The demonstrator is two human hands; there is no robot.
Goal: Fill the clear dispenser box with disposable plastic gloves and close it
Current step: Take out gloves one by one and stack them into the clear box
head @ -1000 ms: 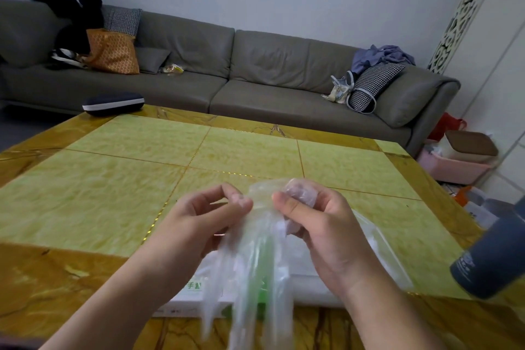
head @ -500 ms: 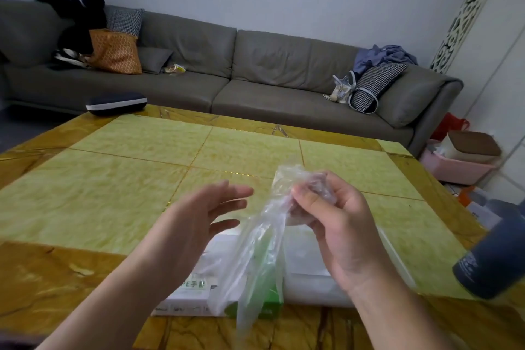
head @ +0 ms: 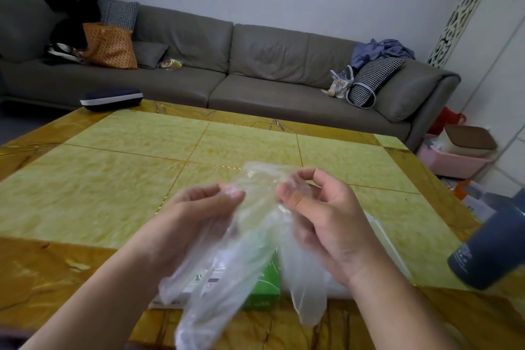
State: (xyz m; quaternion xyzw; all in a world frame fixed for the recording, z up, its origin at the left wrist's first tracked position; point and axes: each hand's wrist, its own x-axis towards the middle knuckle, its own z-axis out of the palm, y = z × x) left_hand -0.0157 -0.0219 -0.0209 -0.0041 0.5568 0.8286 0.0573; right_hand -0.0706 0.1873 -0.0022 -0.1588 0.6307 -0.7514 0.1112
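The left hand (head: 199, 207) pinches the left edge of a clear glove (head: 250, 239) between thumb and fingers, and the right hand (head: 321, 216) pinches its right edge in the same grip, so the cuff is held stretched between them above the worktop (head: 119, 179). The glove's fingers hang down toward the camera (they look blurred), in front of a white and green pack (head: 264, 284) that lies on the worktop under the hands. A dark blue bottle (head: 491, 247) shows at the right edge, and a grey sofa (head: 255, 65) stands behind the worktop.
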